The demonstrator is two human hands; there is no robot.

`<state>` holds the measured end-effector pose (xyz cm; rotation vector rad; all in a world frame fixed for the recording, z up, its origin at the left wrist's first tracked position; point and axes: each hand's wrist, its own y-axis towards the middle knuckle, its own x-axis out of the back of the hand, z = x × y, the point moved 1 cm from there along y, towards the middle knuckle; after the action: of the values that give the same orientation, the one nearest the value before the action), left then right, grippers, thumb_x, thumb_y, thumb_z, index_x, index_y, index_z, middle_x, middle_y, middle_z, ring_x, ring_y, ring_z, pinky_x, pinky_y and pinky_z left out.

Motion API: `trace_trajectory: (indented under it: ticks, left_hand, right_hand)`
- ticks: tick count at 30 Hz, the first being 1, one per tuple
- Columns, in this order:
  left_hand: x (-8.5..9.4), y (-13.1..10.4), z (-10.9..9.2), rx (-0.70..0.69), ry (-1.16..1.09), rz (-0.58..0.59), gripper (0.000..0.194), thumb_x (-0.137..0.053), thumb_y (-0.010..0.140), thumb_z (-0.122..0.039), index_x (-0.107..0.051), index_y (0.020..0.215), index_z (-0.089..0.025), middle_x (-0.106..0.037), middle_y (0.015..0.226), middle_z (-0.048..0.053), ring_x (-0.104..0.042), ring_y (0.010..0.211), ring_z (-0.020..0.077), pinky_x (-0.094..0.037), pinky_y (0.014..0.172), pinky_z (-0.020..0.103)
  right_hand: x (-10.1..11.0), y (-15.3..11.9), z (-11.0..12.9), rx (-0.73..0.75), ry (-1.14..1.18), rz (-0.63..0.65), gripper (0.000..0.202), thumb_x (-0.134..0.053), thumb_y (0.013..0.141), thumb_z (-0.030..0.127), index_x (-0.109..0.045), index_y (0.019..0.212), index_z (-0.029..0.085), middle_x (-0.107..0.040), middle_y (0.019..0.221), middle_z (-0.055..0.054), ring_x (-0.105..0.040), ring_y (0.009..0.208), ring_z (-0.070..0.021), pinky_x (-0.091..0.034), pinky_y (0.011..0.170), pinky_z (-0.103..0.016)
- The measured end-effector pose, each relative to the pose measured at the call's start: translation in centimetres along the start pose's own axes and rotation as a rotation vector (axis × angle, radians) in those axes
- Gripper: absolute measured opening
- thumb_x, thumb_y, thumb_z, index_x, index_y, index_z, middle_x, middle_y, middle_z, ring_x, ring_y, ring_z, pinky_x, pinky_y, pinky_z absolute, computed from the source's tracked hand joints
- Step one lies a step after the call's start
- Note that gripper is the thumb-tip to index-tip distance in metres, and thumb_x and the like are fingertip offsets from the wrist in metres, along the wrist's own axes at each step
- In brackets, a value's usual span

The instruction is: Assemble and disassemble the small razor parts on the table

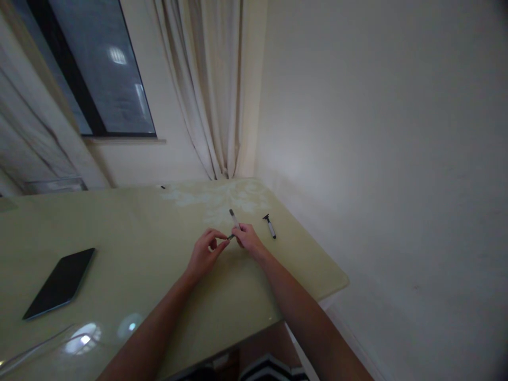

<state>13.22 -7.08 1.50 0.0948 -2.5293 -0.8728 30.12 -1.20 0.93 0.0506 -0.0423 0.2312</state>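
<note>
My right hand (pixel 246 236) is closed around a slim pale handle (pixel 235 218), whose dark end points away from me. It resembles the handle of the razor lying nearby, but my fingers hide the rest of it. Thumb and index finger of my left hand (pixel 207 250) pinch a small dark piece (pixel 230 237) right beside the right fingertips. Whether this piece joins the pale handle cannot be made out. To the right of my hands, a razor (pixel 270 226) with a black head and grey handle lies on the table, touched by neither hand.
The pale green glossy table (pixel 138 227) meets a wall (pixel 377 159) on the right. A dark tablet-like slab (pixel 61 283) lies at the left, with a thin cable (pixel 37 346) in front. A tiny black object (pixel 163 187) sits near the far edge, before the curtain (pixel 214 95).
</note>
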Motion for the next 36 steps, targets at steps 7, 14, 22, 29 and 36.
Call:
trace_trajectory:
  ticks: [7, 14, 22, 29, 36]
  left_hand:
    - [-0.4, -0.2, 0.4, 0.04, -0.082, 0.027, 0.039, -0.075, 0.085, -0.035, -0.066, 0.121, -0.024, -0.064, 0.099, 0.001, -0.051, 0.063, 0.0098, -0.048, 0.061, 0.024]
    - [0.1, 0.1, 0.7, 0.052, -0.132, 0.053, 0.033, -0.071, 0.087, -0.031, -0.068, 0.119, -0.024, -0.061, 0.105, 0.003, -0.055, 0.068, 0.0102, -0.049, 0.063, 0.024]
    - [1.6, 0.9, 2.0, 0.152, -0.118, -0.132, 0.035, -0.069, 0.088, -0.039, -0.068, 0.118, -0.022, -0.063, 0.101, 0.003, -0.053, 0.064, 0.01, -0.047, 0.059, 0.024]
    - [1.6, 0.9, 2.3, 0.141, -0.087, -0.169, 0.037, -0.066, 0.089, -0.038, -0.066, 0.124, -0.023, -0.06, 0.105, 0.003, -0.053, 0.065, 0.0101, -0.048, 0.06, 0.025]
    - [1.5, 0.7, 2.6, 0.119, -0.06, -0.149, 0.037, -0.064, 0.092, -0.036, -0.064, 0.126, -0.023, -0.059, 0.107, 0.003, -0.053, 0.065, 0.0097, -0.049, 0.062, 0.025]
  right_hand:
    - [-0.7, -0.5, 0.3, 0.057, 0.017, 0.166, 0.019, -0.064, 0.08, 0.035, -0.063, 0.075, 0.017, -0.043, 0.05, 0.008, -0.033, 0.045, -0.0081, -0.024, 0.047, -0.023]
    - [-0.2, -0.4, 0.6, 0.139, -0.043, 0.167, 0.039, -0.066, 0.087, 0.053, -0.074, 0.087, 0.014, -0.049, 0.06, 0.004, -0.041, 0.053, -0.0108, -0.032, 0.052, -0.025]
    - [0.7, -0.9, 1.5, 0.531, -0.497, -0.014, 0.042, -0.049, 0.104, 0.049, -0.077, 0.106, 0.019, -0.073, 0.095, -0.008, -0.063, 0.089, -0.02, -0.045, 0.081, -0.03]
    - [0.2, -1.2, 1.2, 0.488, -0.551, -0.021, 0.035, -0.053, 0.104, 0.041, -0.079, 0.11, 0.019, -0.077, 0.101, -0.009, -0.068, 0.09, -0.0206, -0.046, 0.08, -0.029]
    - [-0.4, -1.4, 1.1, 0.501, -0.555, -0.005, 0.035, -0.053, 0.104, 0.041, -0.079, 0.112, 0.02, -0.077, 0.099, -0.007, -0.066, 0.087, -0.0198, -0.046, 0.08, -0.028]
